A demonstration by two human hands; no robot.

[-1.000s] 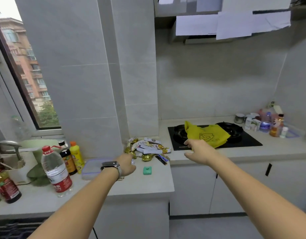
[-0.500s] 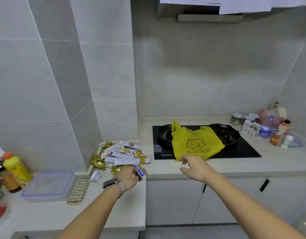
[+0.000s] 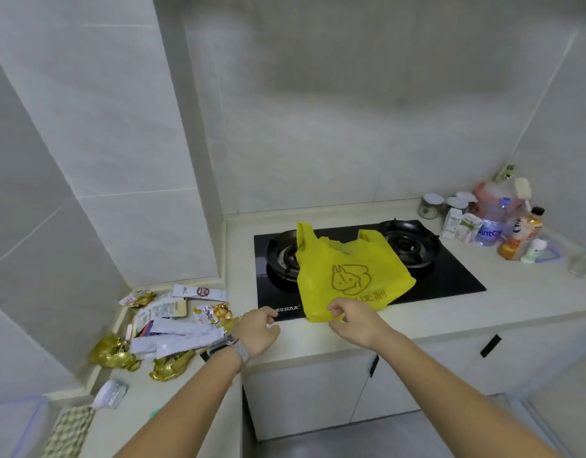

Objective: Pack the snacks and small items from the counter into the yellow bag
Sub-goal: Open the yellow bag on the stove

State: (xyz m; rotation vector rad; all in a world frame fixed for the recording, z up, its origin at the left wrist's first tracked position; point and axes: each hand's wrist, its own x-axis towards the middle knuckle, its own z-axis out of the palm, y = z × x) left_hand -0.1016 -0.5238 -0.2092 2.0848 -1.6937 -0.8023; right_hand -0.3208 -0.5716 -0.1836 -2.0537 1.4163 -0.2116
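step: readying bag, nothing packed | bag [image 3: 347, 276] flat on stove [image 3: 450, 282] | right hand [image 3: 354, 320] grip pinches bag's near edge | left hand [image 3: 256, 332] grip loose, empty, beside it | snacks [image 3: 172, 322] heaped left of stove on desk [image 3: 318, 335] | next: spread bag's mouth

We see pale grey tiled walls [image 3: 318, 110] | we see a cream counter [image 3: 483, 312] with white cabinets [image 3: 433, 368] below | we see grey floor [image 3: 367, 438].

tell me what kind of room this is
Most likely a small home kitchen: a two-burner gas hob is set into a pale counter, tiled walls surround it, and bottles and jars cluster in the corner.
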